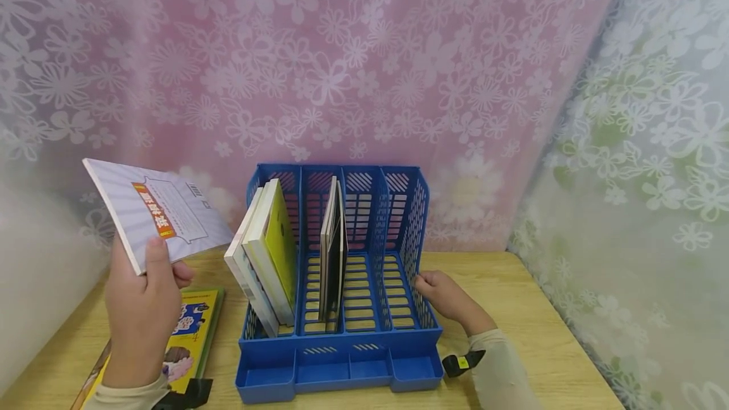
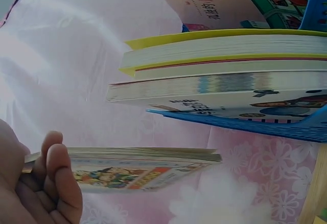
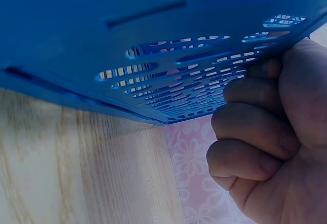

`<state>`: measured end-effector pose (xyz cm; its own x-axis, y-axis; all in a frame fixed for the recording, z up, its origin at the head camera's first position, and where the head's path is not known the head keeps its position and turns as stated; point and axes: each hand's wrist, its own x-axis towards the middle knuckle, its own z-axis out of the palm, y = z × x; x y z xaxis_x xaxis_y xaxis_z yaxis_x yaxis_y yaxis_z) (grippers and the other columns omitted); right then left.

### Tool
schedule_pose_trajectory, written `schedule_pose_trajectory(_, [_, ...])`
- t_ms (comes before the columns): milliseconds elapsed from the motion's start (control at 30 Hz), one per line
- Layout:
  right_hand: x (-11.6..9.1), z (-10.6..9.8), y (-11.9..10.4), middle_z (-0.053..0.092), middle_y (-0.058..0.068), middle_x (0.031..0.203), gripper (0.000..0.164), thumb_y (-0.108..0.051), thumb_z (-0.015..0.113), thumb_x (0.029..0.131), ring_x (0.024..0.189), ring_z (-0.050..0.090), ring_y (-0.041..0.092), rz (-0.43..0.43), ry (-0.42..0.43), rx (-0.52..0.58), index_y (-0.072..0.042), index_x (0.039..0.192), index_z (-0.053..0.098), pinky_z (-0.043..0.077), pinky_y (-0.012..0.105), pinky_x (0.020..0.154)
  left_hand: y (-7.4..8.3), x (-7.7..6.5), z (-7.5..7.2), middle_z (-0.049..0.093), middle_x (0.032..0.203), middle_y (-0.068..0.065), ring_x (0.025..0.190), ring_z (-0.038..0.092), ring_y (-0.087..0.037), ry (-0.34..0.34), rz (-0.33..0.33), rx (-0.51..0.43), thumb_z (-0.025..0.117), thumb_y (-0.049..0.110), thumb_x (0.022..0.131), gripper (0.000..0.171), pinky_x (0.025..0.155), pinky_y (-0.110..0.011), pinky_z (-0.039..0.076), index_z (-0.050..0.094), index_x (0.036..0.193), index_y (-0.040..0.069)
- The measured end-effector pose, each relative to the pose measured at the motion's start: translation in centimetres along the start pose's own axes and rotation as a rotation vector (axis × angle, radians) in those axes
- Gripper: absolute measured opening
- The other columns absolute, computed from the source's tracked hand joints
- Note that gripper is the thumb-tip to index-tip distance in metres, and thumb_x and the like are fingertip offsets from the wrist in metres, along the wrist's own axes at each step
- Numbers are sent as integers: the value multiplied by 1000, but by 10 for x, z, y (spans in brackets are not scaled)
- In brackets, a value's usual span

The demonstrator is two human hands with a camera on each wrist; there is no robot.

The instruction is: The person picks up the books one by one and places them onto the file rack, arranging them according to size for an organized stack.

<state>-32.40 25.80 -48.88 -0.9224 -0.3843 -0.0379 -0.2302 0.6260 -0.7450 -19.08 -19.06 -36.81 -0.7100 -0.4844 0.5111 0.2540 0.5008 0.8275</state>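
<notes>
My left hand holds a thin book up at the left, thumb on its pale purple cover and fingers behind. In the left wrist view the same book shows its page edges and a colourful printed side. The blue desk file rack stands on the table, its slots toward me. My right hand grips the edge of the rack's right side wall; in the right wrist view the fingers are curled beside the perforated wall. Thick books lean in the leftmost slot.
Thin dark-covered books stand in the second slot. A yellow book lies on the wooden table at the left, partly behind my left wrist. A pink flowered curtain hangs behind the rack, and a pale one at the right.
</notes>
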Motion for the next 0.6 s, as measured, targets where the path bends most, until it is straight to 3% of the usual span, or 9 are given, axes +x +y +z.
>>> schedule_pose_trajectory(233, [-3, 1, -4, 33, -4, 62, 41, -20, 42, 110, 56, 28, 13, 3, 6, 7, -14, 69, 41, 28, 27, 54, 3, -4, -2, 62, 81, 1, 62, 61, -5, 83, 119, -67, 42, 25, 111, 35, 61, -12, 51, 50, 144, 15])
schedule_pose_trajectory(367, [-4, 2, -6, 33, -4, 61, 43, -22, 42, 110, 54, 28, 13, 4, 5, 13, -13, 68, 41, 28, 28, 54, 8, -7, -5, 63, 84, -2, 57, 58, -6, 221, 202, -260, 45, 15, 108, 36, 57, -12, 48, 50, 142, 3])
schedule_pose_trajectory(467, [-3, 4, -6, 33, -4, 61, 44, -24, 42, 111, 54, 28, 12, 4, 4, 11, -13, 68, 41, 28, 28, 54, 17, -9, -9, 63, 78, -4, 49, 54, -7, 347, 206, -387, 47, 11, 105, 36, 51, -14, 45, 50, 138, -3])
schedule_pose_trajectory(600, [-1, 7, -5, 33, -4, 61, 44, -22, 42, 110, 53, 28, 13, 1, 9, 13, -13, 68, 42, 29, 28, 53, 33, -14, -17, 64, 79, -7, 44, 50, -7, 443, 194, -500, 47, 7, 103, 36, 49, -14, 42, 49, 136, -6])
